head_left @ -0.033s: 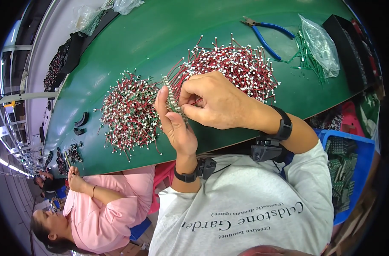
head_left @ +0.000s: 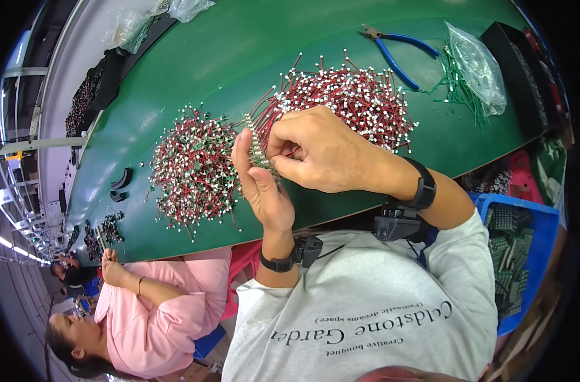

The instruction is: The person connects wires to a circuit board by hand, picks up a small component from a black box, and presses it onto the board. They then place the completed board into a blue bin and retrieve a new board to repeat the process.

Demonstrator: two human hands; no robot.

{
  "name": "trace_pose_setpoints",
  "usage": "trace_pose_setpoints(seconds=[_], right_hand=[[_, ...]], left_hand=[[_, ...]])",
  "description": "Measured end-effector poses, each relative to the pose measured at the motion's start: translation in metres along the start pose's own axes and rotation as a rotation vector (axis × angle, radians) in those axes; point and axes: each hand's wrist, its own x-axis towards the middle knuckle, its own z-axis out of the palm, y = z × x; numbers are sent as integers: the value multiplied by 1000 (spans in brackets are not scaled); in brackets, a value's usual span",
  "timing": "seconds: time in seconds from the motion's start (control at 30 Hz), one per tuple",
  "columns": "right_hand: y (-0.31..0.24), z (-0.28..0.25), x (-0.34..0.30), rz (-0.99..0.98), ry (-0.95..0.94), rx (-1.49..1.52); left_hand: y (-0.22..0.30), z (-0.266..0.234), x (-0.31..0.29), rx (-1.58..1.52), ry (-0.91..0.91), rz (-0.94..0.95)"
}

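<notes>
My left hand (head_left: 265, 196) holds a narrow strip of small circuit boards (head_left: 249, 130) upright between its thumb and fingers. Against the strip's right side, my right hand (head_left: 333, 151) has thumb and forefinger pinched together, with a short red wire (head_left: 295, 151) showing at the fingers. The wire's far end is hidden by the fingertips. Beyond my right hand spreads a heap of red wires with white plugs (head_left: 341, 86). To the left of my left hand lies a heap of wired small boards (head_left: 193, 169), with red leads and white plugs mixed in.
Blue-handled cutters (head_left: 391, 54) lie at the far right, near green strips (head_left: 458, 86), a clear plastic bag (head_left: 481, 70) and a black box (head_left: 516, 76). A blue crate of board panels (head_left: 537, 254) stands at my right. A co-worker in pink (head_left: 156, 299) sits at left.
</notes>
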Motion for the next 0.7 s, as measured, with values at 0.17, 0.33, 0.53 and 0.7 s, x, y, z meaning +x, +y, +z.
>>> trace_pose_setpoints(seconds=[0.17, 0.33, 0.53, 0.7], right_hand=[[1, 1, 2, -48, -18, -4], [4, 1, 1, -98, 45, -24], [5, 2, 1, -117, 45, -72], [5, 4, 2, -68, 14, -27]], left_hand=[[1, -2, -1, 29, -31, 7], [-2, -3, 0, -7, -42, 34], [5, -1, 2, -22, -73, -17], [12, 8, 5, -319, 5, -67]])
